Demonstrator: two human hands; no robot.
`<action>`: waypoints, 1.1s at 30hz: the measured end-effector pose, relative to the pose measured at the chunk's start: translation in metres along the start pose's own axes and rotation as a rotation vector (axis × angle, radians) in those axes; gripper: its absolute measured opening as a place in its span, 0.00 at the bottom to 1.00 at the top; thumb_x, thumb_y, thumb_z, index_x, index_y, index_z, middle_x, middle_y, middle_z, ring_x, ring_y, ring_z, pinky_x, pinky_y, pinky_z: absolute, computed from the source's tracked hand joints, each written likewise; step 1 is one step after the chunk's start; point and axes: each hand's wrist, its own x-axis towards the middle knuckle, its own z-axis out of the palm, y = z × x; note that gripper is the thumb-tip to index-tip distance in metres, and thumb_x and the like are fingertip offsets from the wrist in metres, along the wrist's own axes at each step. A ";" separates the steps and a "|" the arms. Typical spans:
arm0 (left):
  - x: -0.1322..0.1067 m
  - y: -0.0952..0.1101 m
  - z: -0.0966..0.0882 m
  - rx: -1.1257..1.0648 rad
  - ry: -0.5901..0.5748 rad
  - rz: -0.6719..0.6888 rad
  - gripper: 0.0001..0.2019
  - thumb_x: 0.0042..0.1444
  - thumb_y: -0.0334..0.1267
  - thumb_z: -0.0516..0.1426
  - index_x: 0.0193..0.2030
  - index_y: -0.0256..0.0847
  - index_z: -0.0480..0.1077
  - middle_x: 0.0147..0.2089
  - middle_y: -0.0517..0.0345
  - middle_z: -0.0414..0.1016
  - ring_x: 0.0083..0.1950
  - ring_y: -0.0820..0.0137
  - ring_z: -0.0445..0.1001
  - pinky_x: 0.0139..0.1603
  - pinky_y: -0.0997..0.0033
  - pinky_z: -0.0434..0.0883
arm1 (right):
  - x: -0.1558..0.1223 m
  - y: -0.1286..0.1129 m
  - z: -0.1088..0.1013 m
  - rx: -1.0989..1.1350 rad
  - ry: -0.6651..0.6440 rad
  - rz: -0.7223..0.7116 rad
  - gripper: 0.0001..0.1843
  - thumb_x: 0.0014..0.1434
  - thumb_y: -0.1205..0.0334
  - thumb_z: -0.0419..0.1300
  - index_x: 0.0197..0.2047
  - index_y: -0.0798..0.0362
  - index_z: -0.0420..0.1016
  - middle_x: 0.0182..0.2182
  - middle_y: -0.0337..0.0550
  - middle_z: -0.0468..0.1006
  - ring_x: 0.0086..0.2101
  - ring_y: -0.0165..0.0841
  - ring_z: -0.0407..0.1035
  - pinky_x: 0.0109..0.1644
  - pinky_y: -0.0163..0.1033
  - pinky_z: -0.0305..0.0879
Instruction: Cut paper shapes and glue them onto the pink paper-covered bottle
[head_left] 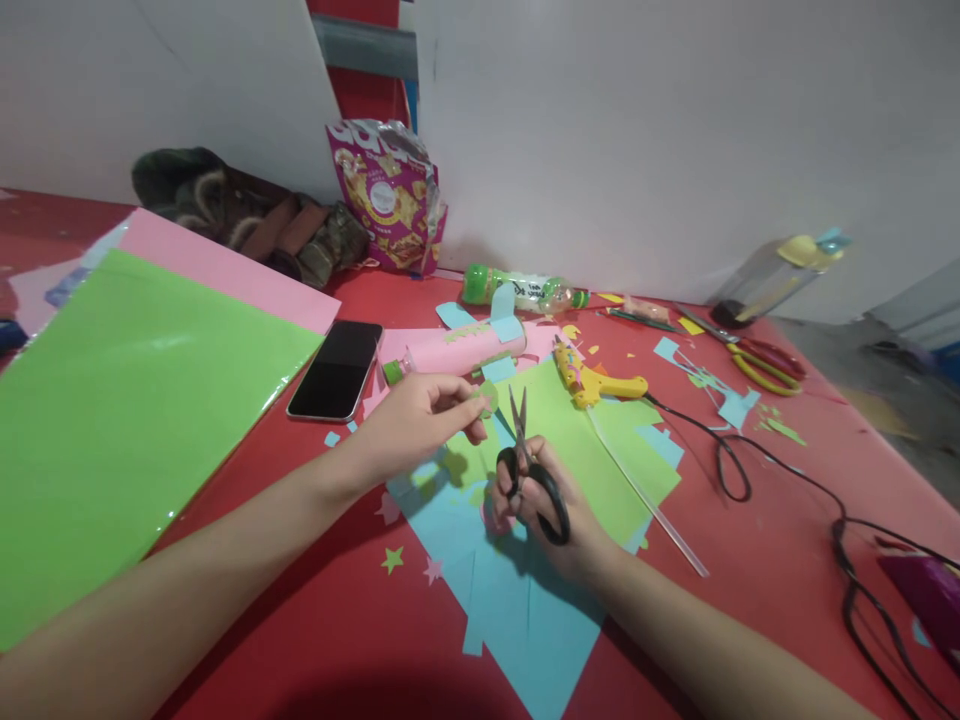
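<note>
Between thumb and fingers, my left hand [420,418] pinches a small green paper piece [487,398]. My right hand [559,500] holds black-handled scissors [520,425], blades pointing up and slightly parted, just right of the green piece. Under both hands lie a blue paper sheet [525,600] and a light green sheet [622,450]. A green paper star [392,560] and a pink star [433,570] rest on the red table to the left. Behind my left hand lies a pink-wrapped bottle [465,348] with blue and green paper pieces on it.
A yellow glue gun [592,383] with a clear stick [652,510] and black cord [780,470] lies right. A phone [336,370] and green paper pack [150,400] are left. Behind are a snack bag [390,200], green bottle [525,290] and larger scissors [757,360].
</note>
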 end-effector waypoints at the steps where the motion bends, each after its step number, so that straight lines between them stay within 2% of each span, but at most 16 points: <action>1: 0.000 0.001 -0.001 -0.006 0.004 0.002 0.13 0.52 0.42 0.50 0.24 0.35 0.67 0.26 0.58 0.73 0.30 0.73 0.70 0.34 0.75 0.65 | 0.000 0.000 0.000 -0.007 -0.009 0.007 0.18 0.45 0.52 0.60 0.29 0.48 0.53 0.24 0.31 0.63 0.20 0.25 0.60 0.26 0.35 0.57; 7: 0.000 0.001 -0.001 -0.020 -0.009 0.009 0.13 0.52 0.41 0.49 0.24 0.35 0.66 0.26 0.58 0.73 0.30 0.73 0.70 0.34 0.75 0.65 | 0.000 0.002 -0.002 -0.045 -0.017 0.021 0.19 0.44 0.51 0.61 0.30 0.47 0.53 0.23 0.30 0.62 0.20 0.25 0.60 0.25 0.34 0.57; 16: -0.001 0.002 -0.001 -0.043 -0.015 0.012 0.12 0.52 0.41 0.49 0.25 0.35 0.66 0.26 0.59 0.72 0.29 0.74 0.70 0.32 0.76 0.65 | -0.002 -0.001 0.001 -0.016 -0.064 0.072 0.20 0.43 0.50 0.61 0.30 0.47 0.52 0.24 0.30 0.61 0.21 0.24 0.59 0.19 0.30 0.58; 20: -0.002 0.002 0.000 -0.015 -0.008 0.020 0.12 0.52 0.41 0.49 0.25 0.35 0.66 0.25 0.59 0.73 0.29 0.74 0.70 0.31 0.77 0.65 | -0.002 0.000 0.000 -0.017 -0.063 0.105 0.20 0.43 0.52 0.62 0.30 0.47 0.53 0.23 0.30 0.60 0.20 0.24 0.57 0.18 0.29 0.59; 25: -0.003 0.001 0.002 0.032 -0.014 0.029 0.12 0.52 0.41 0.49 0.23 0.36 0.65 0.24 0.61 0.72 0.24 0.77 0.67 0.23 0.80 0.61 | -0.002 0.001 -0.001 -0.030 -0.068 0.099 0.20 0.43 0.51 0.61 0.30 0.47 0.53 0.23 0.30 0.59 0.20 0.24 0.57 0.19 0.29 0.59; 33: -0.006 0.001 0.005 0.122 -0.001 0.067 0.13 0.52 0.42 0.49 0.22 0.37 0.63 0.21 0.62 0.70 0.23 0.78 0.67 0.25 0.80 0.62 | -0.004 -0.001 0.000 -0.091 -0.099 0.079 0.18 0.46 0.51 0.60 0.30 0.48 0.53 0.24 0.30 0.59 0.20 0.23 0.56 0.20 0.30 0.57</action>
